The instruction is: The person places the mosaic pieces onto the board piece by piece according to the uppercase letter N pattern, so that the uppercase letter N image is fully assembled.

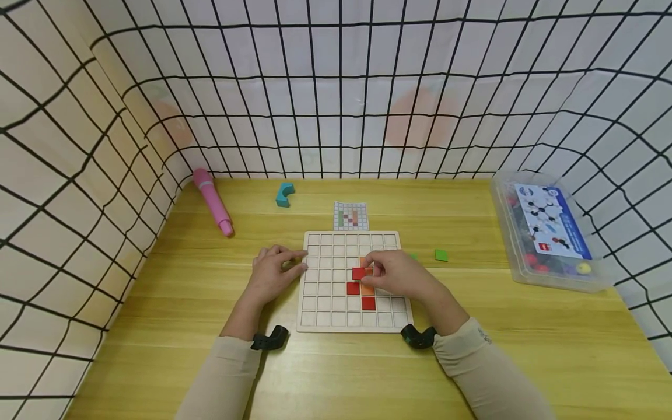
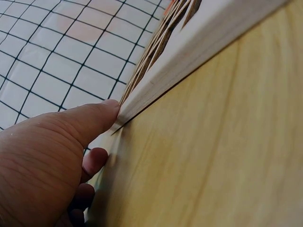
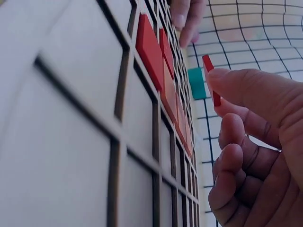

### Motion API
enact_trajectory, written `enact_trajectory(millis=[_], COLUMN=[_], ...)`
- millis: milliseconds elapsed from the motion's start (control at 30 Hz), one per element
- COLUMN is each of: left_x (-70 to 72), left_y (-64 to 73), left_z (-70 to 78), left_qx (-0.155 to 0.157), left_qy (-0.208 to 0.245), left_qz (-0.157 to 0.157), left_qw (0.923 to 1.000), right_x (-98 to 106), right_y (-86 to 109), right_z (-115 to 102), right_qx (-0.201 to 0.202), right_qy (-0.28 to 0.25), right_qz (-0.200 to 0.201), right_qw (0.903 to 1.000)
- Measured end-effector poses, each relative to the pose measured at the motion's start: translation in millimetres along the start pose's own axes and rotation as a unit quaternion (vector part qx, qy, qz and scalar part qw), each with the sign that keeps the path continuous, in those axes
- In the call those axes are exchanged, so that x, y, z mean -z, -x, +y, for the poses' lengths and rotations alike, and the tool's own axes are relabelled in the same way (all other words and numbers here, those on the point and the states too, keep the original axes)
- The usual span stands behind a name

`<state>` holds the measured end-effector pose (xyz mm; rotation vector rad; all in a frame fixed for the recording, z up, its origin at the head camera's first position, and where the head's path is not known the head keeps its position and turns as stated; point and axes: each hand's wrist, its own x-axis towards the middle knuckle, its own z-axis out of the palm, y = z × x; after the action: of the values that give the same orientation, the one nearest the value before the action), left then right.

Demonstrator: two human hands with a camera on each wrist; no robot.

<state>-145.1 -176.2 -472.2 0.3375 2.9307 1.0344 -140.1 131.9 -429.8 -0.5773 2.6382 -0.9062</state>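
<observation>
A pale wooden grid board [image 1: 336, 329] lies flat on the table. My left hand [image 1: 270, 275] is at its left side, with thumb and forefinger extended and their tips against the board's edge. Between thumb and forefinger, my right hand [image 1: 401, 273] pinches a red square tile [image 3: 211, 81], held above the grid. Below it two red tiles, one of them the nearest tile [image 1: 368, 303], sit in the grid cells. A column of orange tiles [image 1: 367, 290] lies alongside, partly covered by the right hand. In the right wrist view the other fingers curl beneath the pinch.
Behind the board lies a small printed pattern card [image 1: 350, 216]. A green tile [image 1: 441, 255] rests to the right, another peeks out by the right hand. Farther out are a teal arch block [image 1: 284, 195], a pink microphone-shaped stick [image 1: 212, 201] and a clear plastic box [image 1: 551, 233]. Black netting surrounds the table.
</observation>
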Motion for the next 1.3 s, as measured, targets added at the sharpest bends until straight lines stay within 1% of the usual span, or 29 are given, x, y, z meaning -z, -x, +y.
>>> enact_trajectory(millis=[133, 433, 867, 1067, 1300], left_x=[-0.1, -0.8, -1.2, -1.3, -1.6], left_y=[-0.5, -1.5, -1.1, -0.8, -0.6], left_z=[0.1, -0.3, -0.5, -1.1, -1.6], left_qx=[-0.001, 0.003, -0.002, 0.003, 0.003], left_qy=[-0.002, -0.006, -0.008, -0.006, -0.005], left_qz=[0.000, -0.003, 0.002, 0.001, 0.003], left_qw=[1.0000, 1.0000, 1.0000, 1.0000, 1.0000], right_x=[-6, -18, -25, -26, -27], right_y=[-5.8, -18.0, -24.1, -25.9, -27.8], right_z=[-6, -16, -28, -32, -34], right_qx=[0.014, -0.024, -0.041, -0.048, -0.054], right_qy=[-0.001, 0.027, 0.055, 0.064, 0.074], right_qz=[0.002, -0.011, -0.006, -0.003, -0.008], right_qw=[0.9999, 0.9993, 0.9977, 0.9967, 0.9958])
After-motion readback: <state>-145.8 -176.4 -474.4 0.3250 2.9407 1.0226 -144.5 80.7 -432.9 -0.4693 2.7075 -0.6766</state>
